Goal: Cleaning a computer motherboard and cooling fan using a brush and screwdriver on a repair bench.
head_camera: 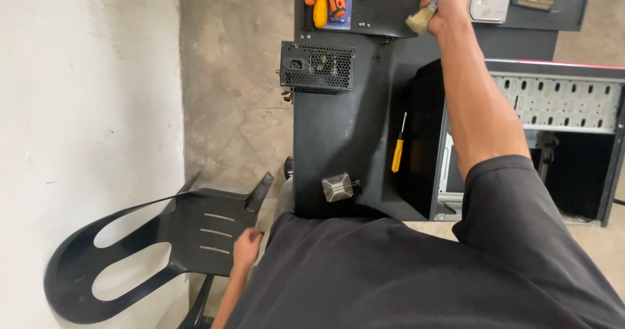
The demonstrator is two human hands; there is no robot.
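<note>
**Brushing at the far end of the worktop**

Holding a small brush [420,20], bristles pale and pointing back toward the body, right hand [446,3] closed in a firm grip round its handle, arm stretched long over the black worktop [338,140]. Resting lower left on a black chair [195,228] as if for balance, left hand [246,247]; fingers hidden, grip cannot be told. Lying nearer: yellow screwdriver [398,148], power supply unit [318,67], open computer case [553,140].

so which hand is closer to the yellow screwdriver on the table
Right. The right hand is at the table's far end holding a brush, up the table from the yellow screwdriver. The left hand is off the table, down on the black chair, farther away.
</note>
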